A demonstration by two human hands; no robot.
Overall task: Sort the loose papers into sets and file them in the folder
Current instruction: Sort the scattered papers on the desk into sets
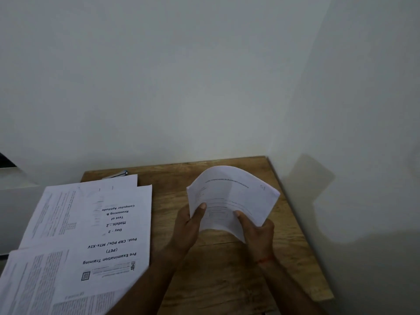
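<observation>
A thin set of white printed papers (231,196) arches upward above the wooden table (227,269). My left hand (188,226) grips its left lower edge, thumb on top. My right hand (256,233) grips the lower right edge, thumb pressed on the page. On the left lie several loose printed sheets (91,235), the top one headed "Pre Examination Training". No folder is plainly visible.
A silver-and-blue object, possibly a stapler (117,173), pokes out behind the spread sheets at the table's back edge. White walls (341,110) close the table in at the back and right. A white surface (13,201) adjoins on the left.
</observation>
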